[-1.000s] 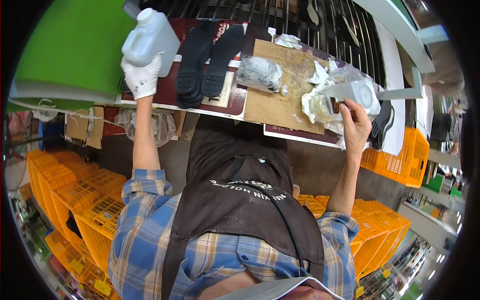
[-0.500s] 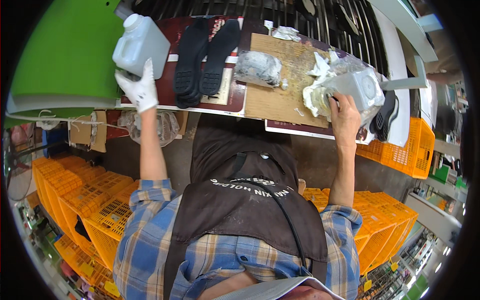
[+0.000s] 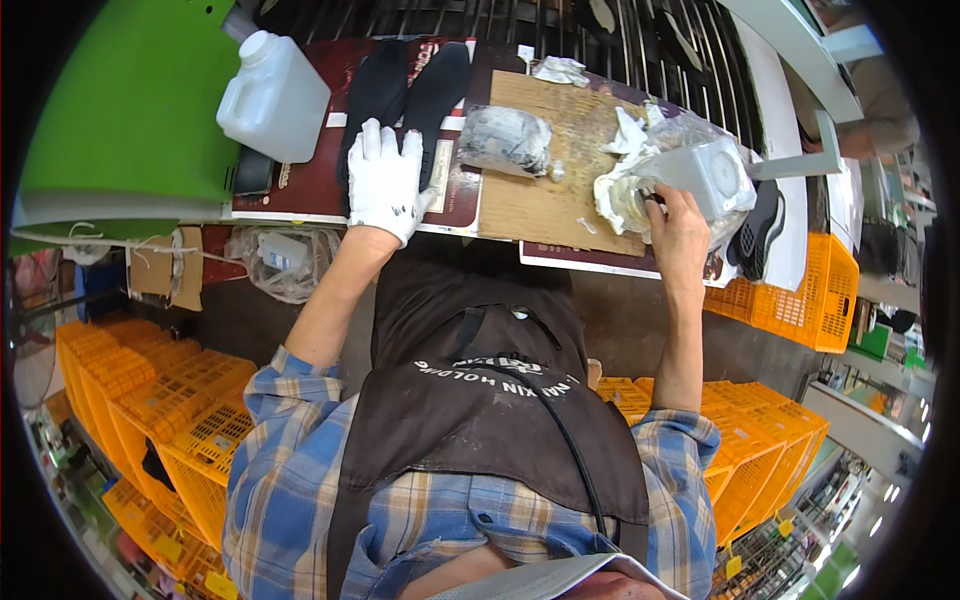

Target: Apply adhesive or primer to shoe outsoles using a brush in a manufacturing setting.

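Observation:
My left hand [image 3: 385,182], in a white glove, lies over the heel ends of two black shoe soles [image 3: 437,90]. Its fingers are stretched out, and it hides the lower parts of the soles. My right hand [image 3: 682,225] is bare. Its fingers are pinched round a small dark thing, mostly hidden, at the mouth of a clear plastic container [image 3: 705,175] lying on its side. Crumpled whitish material [image 3: 612,195] surrounds that mouth.
A translucent jug [image 3: 275,105] stands at the left by a dark block [image 3: 253,174]. A plastic-wrapped grey-white bundle [image 3: 505,140] lies on the cardboard [image 3: 570,105]. Black soles [image 3: 762,228] lie far right. Orange crates [image 3: 190,400] stand behind me; metal rollers [image 3: 500,30] run beyond the table.
My left hand has moved right, from beside the jug onto the black soles. My right hand stays at the container's mouth, its fingers still pinched.

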Demonstrator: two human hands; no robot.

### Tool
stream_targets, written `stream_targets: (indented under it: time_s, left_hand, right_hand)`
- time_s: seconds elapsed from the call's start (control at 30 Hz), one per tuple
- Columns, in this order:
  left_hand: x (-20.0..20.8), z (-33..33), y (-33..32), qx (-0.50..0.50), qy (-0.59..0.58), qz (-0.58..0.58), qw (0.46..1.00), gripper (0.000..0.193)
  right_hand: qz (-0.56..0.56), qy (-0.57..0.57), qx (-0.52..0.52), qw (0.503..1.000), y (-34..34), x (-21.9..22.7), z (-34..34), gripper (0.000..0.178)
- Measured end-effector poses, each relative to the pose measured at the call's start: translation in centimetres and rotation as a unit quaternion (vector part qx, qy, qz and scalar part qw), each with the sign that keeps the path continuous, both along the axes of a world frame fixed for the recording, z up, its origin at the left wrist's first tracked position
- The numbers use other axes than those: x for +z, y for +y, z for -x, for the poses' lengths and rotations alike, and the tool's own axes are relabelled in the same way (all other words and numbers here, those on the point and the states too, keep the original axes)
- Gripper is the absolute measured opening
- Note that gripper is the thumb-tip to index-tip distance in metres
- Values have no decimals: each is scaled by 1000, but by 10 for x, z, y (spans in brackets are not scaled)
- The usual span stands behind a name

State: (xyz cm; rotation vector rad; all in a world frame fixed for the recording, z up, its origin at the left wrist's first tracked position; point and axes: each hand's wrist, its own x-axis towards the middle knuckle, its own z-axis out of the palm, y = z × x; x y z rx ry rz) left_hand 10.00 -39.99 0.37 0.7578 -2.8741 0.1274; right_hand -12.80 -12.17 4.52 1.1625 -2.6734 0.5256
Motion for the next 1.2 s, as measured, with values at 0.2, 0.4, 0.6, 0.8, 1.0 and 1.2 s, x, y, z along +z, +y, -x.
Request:
stream_targets:
  time_s: [0.2,0.4,0.6,0.8,1.0,1.2]
  left_hand:
    - [-5,6,-6,-12,16,-17,1000,53]
    - [10,0,-17,24,97,-98,990,36]
    - [26,-3,-35,-6,96,-228,969,67]
    - [32,0,-38,102,174,-452,869,65]
    - [29,0,-42,218,375,-776,458,33]
    - [22,1,-39,201,348,-878,260,6]
  right_hand:
    - [97,-58,-23,993,9,0,-3,25]
    - [194,-82,-38,977,17,-10,-2,23]
    - [213,-92,-25,972,18,-18,-7,22]
    - [251,-135,-45,958,11,-25,-13,21]
    - [348,-258,-79,898,15,-41,-12,24]
    - [465,-354,-60,809,13,-43,-11,26]
